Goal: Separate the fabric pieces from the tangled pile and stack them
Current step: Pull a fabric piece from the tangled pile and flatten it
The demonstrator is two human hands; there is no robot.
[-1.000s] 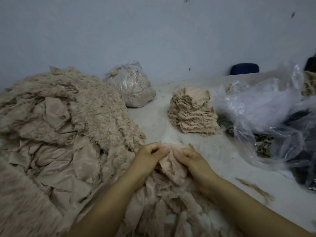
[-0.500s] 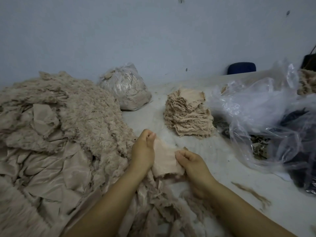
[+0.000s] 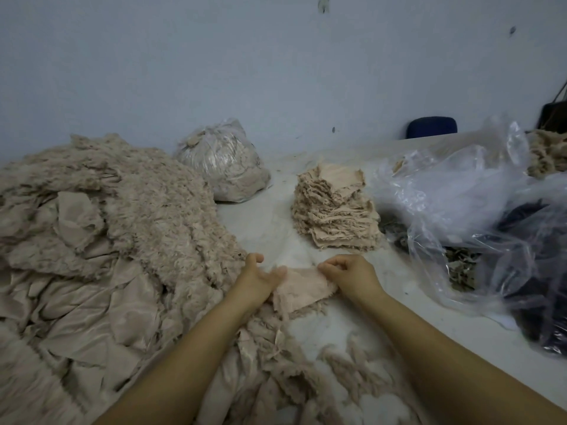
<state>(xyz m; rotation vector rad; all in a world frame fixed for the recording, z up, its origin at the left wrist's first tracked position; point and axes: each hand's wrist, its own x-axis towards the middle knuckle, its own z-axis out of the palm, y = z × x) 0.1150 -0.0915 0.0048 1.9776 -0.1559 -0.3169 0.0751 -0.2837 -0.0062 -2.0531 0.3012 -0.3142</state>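
A small beige fabric piece [image 3: 299, 288] with frayed edges lies spread between my two hands over the near part of the tangled pile [image 3: 101, 250]. My left hand [image 3: 257, 279] touches its left edge with fingers mostly straight. My right hand [image 3: 349, 276] pinches its right top corner between thumb and curled fingers. The big tangled pile of beige furry and smooth fabric fills the left side and runs under my forearms. Beyond my hands stands a neat stack of beige pieces [image 3: 334, 210] on the white table [image 3: 267, 228].
A tied clear bag of beige scraps [image 3: 224, 164] sits at the back near the wall. Crumpled clear plastic bags [image 3: 478, 216] with dark contents crowd the right side. A blue chair back [image 3: 431, 127] shows behind the table. Loose scraps [image 3: 349, 366] lie near my arms.
The piece was bunched and gripped by both hands, then pulled free of the pile. Now it lies spread flat and my left hand has opened beside it.
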